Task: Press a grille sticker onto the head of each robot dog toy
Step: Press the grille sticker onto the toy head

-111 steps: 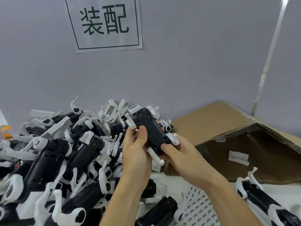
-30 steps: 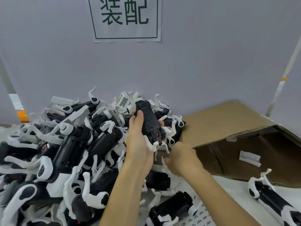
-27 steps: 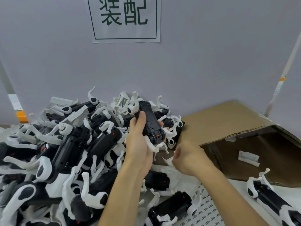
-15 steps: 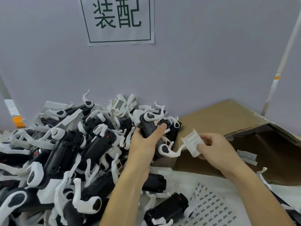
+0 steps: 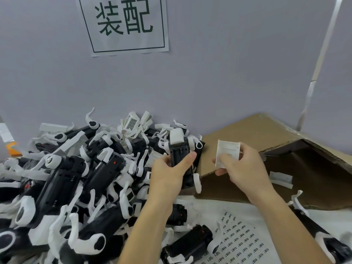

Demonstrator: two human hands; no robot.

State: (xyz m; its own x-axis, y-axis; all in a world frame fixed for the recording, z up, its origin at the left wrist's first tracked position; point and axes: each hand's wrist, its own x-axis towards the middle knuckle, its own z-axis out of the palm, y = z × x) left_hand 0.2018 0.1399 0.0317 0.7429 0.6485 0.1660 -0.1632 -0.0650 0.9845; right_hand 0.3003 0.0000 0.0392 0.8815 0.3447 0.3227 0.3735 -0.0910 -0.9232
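My left hand (image 5: 169, 173) grips a black robot dog toy (image 5: 180, 153) with white legs, held belly-up above the pile, thumb across its black underside. My right hand (image 5: 242, 169) pinches a separate white plastic head piece (image 5: 227, 152) just to the right of the toy, a short gap between them. A white sheet of small grille stickers (image 5: 242, 242) lies flat on the table below my right forearm.
A large heap of black-and-white robot dog toys (image 5: 66, 180) fills the left side. One head in the heap carries a grille sticker (image 5: 131, 123). An open cardboard box (image 5: 304, 168) lies at right with a white part (image 5: 281, 179) inside. More toys lie bottom centre and bottom right.
My right hand left the toy, dipped down toward the pile, and came up holding the white head piece. My left hand turned the toy so its end points up.
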